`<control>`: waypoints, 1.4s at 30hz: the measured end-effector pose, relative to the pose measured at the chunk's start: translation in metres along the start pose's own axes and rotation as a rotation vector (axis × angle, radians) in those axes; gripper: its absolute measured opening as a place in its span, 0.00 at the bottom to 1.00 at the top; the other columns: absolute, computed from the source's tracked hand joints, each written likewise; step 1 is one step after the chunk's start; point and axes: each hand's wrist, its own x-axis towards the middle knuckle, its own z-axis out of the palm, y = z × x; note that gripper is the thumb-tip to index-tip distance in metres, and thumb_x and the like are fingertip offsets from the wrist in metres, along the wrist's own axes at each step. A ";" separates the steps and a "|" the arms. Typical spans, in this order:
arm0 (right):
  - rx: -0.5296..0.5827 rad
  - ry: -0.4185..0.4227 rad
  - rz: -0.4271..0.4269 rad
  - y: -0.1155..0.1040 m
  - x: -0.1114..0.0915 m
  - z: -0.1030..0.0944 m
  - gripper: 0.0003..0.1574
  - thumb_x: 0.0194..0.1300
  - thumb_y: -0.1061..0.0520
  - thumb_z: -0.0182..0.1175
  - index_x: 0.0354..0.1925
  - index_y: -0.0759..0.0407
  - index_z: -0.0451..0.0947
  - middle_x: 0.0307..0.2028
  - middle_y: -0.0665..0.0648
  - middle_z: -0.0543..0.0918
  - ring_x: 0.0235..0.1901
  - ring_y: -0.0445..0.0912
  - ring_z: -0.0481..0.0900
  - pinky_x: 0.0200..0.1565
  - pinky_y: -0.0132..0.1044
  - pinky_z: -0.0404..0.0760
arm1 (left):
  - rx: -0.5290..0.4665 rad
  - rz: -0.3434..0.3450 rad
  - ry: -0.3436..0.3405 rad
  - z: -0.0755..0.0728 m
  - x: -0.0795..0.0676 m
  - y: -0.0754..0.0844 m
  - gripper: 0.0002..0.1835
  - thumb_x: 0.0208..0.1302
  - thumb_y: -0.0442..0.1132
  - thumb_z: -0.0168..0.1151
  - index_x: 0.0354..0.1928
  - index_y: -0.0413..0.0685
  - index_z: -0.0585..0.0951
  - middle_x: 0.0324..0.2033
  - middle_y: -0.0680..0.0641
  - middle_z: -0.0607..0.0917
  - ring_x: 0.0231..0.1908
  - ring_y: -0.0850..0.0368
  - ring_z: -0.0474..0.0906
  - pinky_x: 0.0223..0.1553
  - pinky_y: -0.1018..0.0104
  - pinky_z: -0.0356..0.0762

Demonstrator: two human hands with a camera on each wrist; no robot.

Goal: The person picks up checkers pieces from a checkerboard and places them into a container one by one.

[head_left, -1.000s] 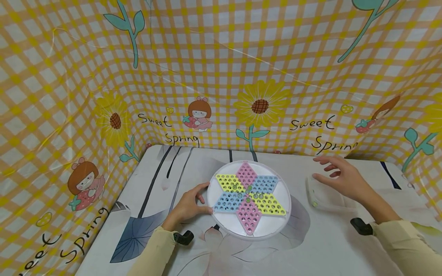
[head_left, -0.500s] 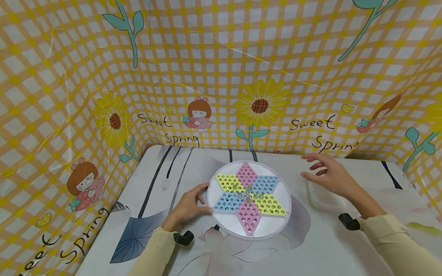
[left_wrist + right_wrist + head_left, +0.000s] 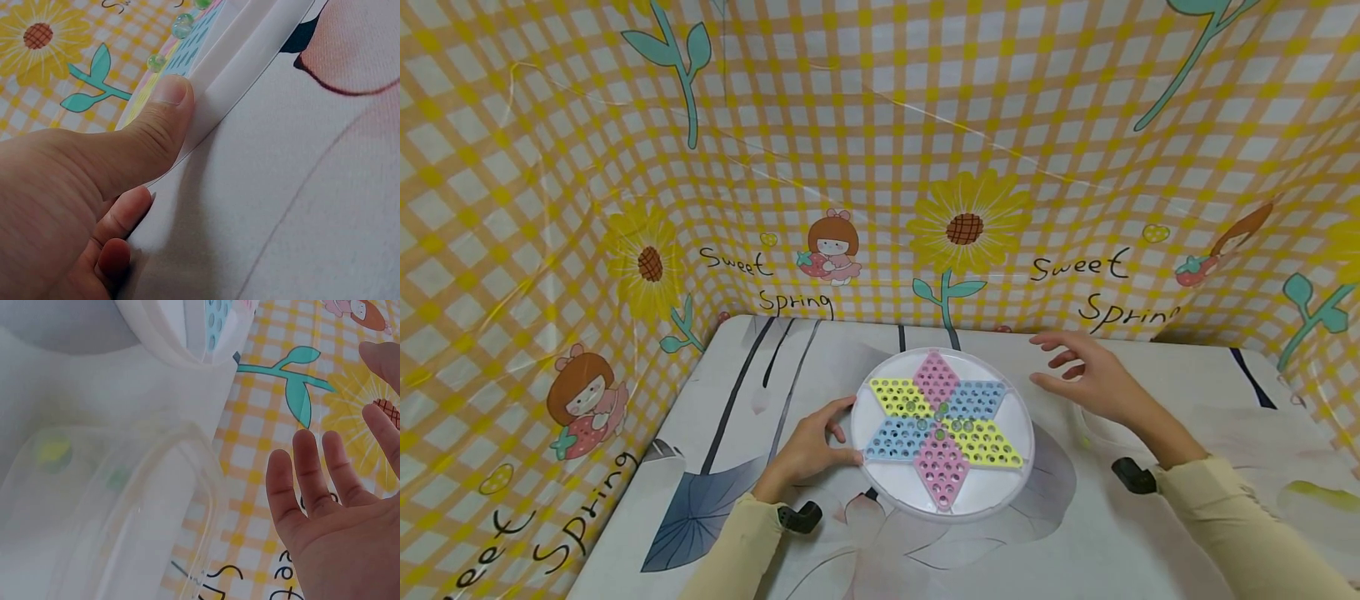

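A round white Chinese checkers board (image 3: 1000, 492) with a pink, yellow and blue star lies on the table. Several green glass marbles (image 3: 941, 434) sit in holes around its middle. My left hand (image 3: 808, 446) is at the board's left edge, its thumb and index finger touching the rim. In the left wrist view the thumb (image 3: 150, 128) lies against the white rim, other fingers bent below it. To the right of the board my right hand (image 3: 1086, 377) hovers with spread fingers and holds nothing. Under it stands a clear plastic box (image 3: 125, 519), with a yellow-green marble (image 3: 55, 452) showing in it.
The table (image 3: 820, 542) has a printed cloth with leaves and flowers. A checked sunflower curtain (image 3: 880, 167) hangs along the back and left side. Black wrist cameras (image 3: 800, 517) sit on both wrists.
My right hand has moved left from above the clear box towards the board, fingers still spread. The left hand stays at the board's edge, and the board has not visibly moved.
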 end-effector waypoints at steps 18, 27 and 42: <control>0.037 -0.119 0.076 -0.015 0.007 0.028 0.38 0.64 0.49 0.73 0.68 0.51 0.72 0.56 0.63 0.78 0.49 0.57 0.79 0.47 0.51 0.78 | 0.008 -0.006 0.004 0.000 0.002 -0.002 0.52 0.49 0.43 0.84 0.76 0.55 0.68 0.35 0.52 0.79 0.26 0.57 0.65 0.28 0.67 0.63; 0.083 -0.209 0.072 -0.016 0.005 0.050 0.40 0.62 0.52 0.74 0.69 0.53 0.71 0.53 0.64 0.80 0.46 0.56 0.78 0.40 0.42 0.78 | 0.007 -0.009 0.005 0.000 0.002 -0.002 0.51 0.48 0.43 0.84 0.76 0.54 0.68 0.34 0.52 0.79 0.26 0.57 0.65 0.28 0.67 0.63; 0.078 -0.274 0.069 -0.016 0.003 0.080 0.28 0.61 0.51 0.76 0.58 0.52 0.80 0.45 0.57 0.77 0.41 0.52 0.72 0.38 0.42 0.74 | 0.006 -0.012 0.005 0.001 0.003 -0.002 0.52 0.48 0.43 0.85 0.76 0.55 0.68 0.34 0.52 0.79 0.27 0.57 0.65 0.28 0.67 0.63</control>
